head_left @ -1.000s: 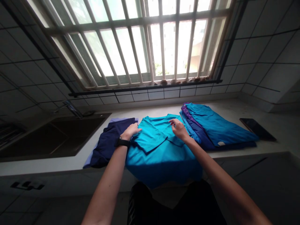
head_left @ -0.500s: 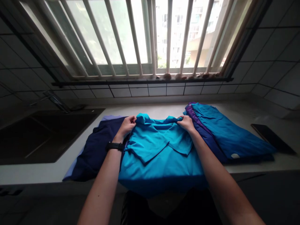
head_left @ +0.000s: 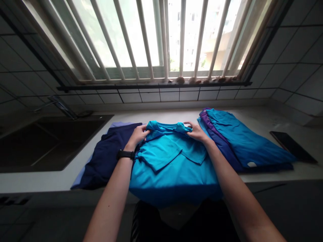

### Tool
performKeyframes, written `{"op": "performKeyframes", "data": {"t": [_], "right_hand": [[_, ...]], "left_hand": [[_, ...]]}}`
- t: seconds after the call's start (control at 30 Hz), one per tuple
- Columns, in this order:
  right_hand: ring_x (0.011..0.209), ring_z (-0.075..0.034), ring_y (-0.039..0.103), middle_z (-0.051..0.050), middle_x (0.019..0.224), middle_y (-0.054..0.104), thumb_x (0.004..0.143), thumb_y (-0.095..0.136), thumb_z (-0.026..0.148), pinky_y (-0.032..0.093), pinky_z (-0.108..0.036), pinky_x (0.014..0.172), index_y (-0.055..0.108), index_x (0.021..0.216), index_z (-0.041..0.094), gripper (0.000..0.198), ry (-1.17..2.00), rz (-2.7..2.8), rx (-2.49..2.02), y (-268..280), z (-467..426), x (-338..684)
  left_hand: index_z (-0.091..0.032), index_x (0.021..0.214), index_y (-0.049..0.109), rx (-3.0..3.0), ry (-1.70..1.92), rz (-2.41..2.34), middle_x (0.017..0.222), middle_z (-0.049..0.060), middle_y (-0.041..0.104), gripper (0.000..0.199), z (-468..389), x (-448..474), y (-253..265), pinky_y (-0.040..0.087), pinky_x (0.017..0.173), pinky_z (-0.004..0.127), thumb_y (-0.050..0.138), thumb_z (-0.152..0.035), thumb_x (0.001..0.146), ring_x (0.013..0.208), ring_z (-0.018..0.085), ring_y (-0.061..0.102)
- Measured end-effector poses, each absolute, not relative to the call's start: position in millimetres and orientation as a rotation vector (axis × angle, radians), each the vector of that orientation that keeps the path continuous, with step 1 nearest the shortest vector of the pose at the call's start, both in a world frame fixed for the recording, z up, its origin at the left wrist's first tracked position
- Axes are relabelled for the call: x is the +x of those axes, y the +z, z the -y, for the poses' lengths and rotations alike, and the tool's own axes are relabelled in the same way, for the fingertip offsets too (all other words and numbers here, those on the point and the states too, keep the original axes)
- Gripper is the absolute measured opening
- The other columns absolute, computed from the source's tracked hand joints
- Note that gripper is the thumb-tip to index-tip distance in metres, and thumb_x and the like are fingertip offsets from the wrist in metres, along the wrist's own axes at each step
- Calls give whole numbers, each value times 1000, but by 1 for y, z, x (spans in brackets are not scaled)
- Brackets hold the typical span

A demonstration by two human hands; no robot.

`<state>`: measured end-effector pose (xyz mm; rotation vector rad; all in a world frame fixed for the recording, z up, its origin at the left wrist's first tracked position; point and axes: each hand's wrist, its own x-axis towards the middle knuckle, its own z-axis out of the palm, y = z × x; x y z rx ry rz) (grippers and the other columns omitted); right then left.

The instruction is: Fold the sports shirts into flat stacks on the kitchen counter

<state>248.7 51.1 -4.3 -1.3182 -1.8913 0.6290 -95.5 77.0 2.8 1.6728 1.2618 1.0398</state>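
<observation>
A turquoise short-sleeved shirt lies on the counter in front of me, its lower end hanging over the front edge. Both sleeves are folded inward across its middle. My left hand pinches the shirt's far left corner near the collar. At the far right corner, my right hand grips the cloth between thumb and fingers. The fabric is bunched by both hands, and the neckline shows between them. A dark navy folded garment lies beside my left wrist, over a lilac one.
To the right lies a stack of folded clothes with a blue garment on top and a purple one below. A phone rests farther right. The dark sink and faucet are at left, below the barred window.
My right hand has shifted slightly left and its fingers have taken the collar side differently. The cloth at both far corners is now more rolled over. The view has tilted slightly.
</observation>
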Motion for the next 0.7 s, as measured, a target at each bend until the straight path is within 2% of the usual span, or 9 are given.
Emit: {"op": "performKeyframes", "data": {"t": [0.07, 0.13, 0.27, 0.33, 0.43, 0.57, 0.63, 0.7], "right_hand": [[90, -23, 73, -4, 96, 81, 73, 63, 9, 55, -29, 83, 77, 107, 21, 38, 571, 1944, -1353, -5, -52, 248], [98, -26, 74, -5, 99, 82, 77, 62, 8, 55, -31, 90, 80, 100, 22, 32, 476, 1961, -1430, -6, -53, 246], [108, -28, 74, -8, 110, 82, 83, 59, 7, 55, -33, 97, 82, 107, 23, 37, 342, 1881, -1602, -5, -54, 238], [112, -29, 73, -10, 113, 81, 84, 57, 6, 54, -35, 100, 81, 110, 23, 40, 312, 1818, -1685, 2, -58, 236], [114, -31, 72, -12, 116, 80, 85, 54, 4, 53, -37, 102, 79, 116, 20, 43, 232, 1707, -1749, 27, -70, 237], [115, -32, 70, -16, 118, 78, 92, 48, 11, 51, -38, 101, 75, 120, 16, 39, 30, 1539, -1610, 74, -92, 243], [115, -30, 68, -14, 119, 77, 93, 45, 13, 51, -37, 101, 74, 120, 16, 39, -39, 1512, -1514, 92, -97, 244], [116, -29, 68, -14, 121, 77, 93, 45, 12, 50, -36, 102, 74, 120, 16, 40, -48, 1547, -1495, 100, -96, 244]], "left_hand": [[-15, 102, 74, 1580, 1170, -1253, 86, 8, 78, 49, -80, -99, -1, 63, 73, 38, 83, -49, 68, 78, 27, 76], [-15, 101, 72, 1576, 1267, -1223, 91, 8, 79, 45, -83, -100, -4, 63, 79, 38, 81, -45, 70, 86, 27, 76], [-18, 81, 68, 1766, 1282, -1346, 95, 10, 80, 16, -85, -91, -2, 59, 95, 41, 70, -33, 77, 103, 31, 75], [-19, 80, 68, 1881, 1237, -1405, 110, 12, 80, 7, -86, -83, 8, 54, 105, 45, 63, -24, 79, 115, 32, 72], [-19, 88, 71, 2078, 1233, -1427, 133, 14, 73, 16, -91, -72, 37, 48, 115, 45, 58, -17, 79, 130, 31, 65], [-19, 96, 72, 2316, 1444, -1380, 151, 13, 61, 21, -101, -60, 86, 41, 121, 42, 54, -17, 86, 140, 27, 57], [-19, 97, 72, 2381, 1487, -1355, 152, 11, 59, 22, -104, -55, 104, 41, 121, 41, 53, -15, 87, 141, 26, 55], [-19, 96, 73, 2411, 1441, -1358, 146, 10, 63, 23, -104, -52, 113, 43, 119, 40, 53, -13, 85, 136, 25, 59]]}}
